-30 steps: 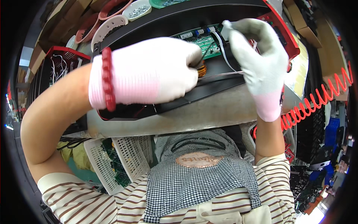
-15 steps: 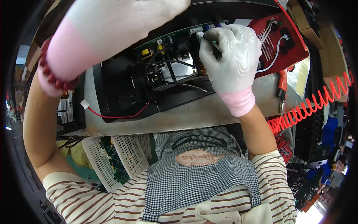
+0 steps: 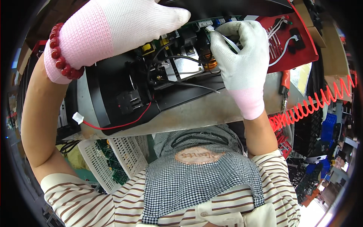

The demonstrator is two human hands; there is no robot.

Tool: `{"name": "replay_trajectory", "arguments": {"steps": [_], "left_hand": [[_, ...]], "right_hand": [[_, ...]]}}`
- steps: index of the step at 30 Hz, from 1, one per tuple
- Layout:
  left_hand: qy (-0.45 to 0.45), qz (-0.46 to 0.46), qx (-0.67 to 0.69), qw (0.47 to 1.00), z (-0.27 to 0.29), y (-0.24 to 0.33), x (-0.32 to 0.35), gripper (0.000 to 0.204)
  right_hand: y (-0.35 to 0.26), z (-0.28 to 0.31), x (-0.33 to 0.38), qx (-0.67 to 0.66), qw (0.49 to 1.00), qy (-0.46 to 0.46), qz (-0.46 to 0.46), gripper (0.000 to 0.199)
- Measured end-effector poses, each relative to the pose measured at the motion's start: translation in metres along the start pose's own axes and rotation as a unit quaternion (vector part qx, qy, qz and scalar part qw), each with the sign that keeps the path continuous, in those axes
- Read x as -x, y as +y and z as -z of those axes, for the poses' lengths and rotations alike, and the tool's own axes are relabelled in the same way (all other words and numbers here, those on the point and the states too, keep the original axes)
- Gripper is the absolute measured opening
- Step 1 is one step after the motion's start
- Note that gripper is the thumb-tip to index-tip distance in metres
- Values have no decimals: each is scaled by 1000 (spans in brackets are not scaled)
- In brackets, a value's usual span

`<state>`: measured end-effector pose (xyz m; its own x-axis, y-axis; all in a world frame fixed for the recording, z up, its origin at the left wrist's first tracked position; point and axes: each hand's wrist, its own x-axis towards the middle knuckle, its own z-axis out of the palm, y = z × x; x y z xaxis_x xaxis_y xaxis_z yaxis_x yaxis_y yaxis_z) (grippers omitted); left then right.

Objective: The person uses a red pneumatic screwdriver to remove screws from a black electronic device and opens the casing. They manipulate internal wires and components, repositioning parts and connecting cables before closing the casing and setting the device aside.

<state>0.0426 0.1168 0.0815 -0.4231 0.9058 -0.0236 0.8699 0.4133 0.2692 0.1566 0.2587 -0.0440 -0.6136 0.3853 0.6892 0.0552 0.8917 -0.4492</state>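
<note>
Grey workbench (image 3: 211,111): one open black device (image 3: 124,90); right hand (image 3: 240,62) pinches one white wire (image 3: 227,38).

Black open unit (image 3: 124,94) lies tilted on counter (image 3: 196,113), insides exposed: green board (image 3: 181,32) along far edge, copper coil (image 3: 210,63) mid-right, metal plate (image 3: 187,68). White wire (image 3: 230,41) near board's right end. Red wire (image 3: 121,125) with white plug (image 3: 78,118) hangs off near-left.

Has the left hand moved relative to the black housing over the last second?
Yes. The left hand has risen from the middle of the black housing to its upper left edge, uncovering the circuit board.
</note>
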Motion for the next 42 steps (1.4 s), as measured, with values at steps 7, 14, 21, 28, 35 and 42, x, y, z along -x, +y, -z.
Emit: {"name": "replay_trajectory", "arguments": {"steps": [7,14,21,28,35,42], "left_hand": [[-52,5,75,996,9,3,5,44],[-35,12,55,998,10,11,17,44],[-56,23,58,996,16,13,6,44],[-5,8,-37,999,4,22,1,44],[-6,-7,247,969,-18,-31,-11,53],[-26,67,267,961,-16,-29,-7,57]], "right_hand": [[3,-8,2,3,999,35,42,13],[-1,-15,2,36,994,53,84,13],[-2,-10,-4,30,998,21,45,12],[0,-11,-8,83,993,29,82,12],[8,20,14,-33,994,39,101,24],[86,60,88,107,990,-90,15,25]]}}
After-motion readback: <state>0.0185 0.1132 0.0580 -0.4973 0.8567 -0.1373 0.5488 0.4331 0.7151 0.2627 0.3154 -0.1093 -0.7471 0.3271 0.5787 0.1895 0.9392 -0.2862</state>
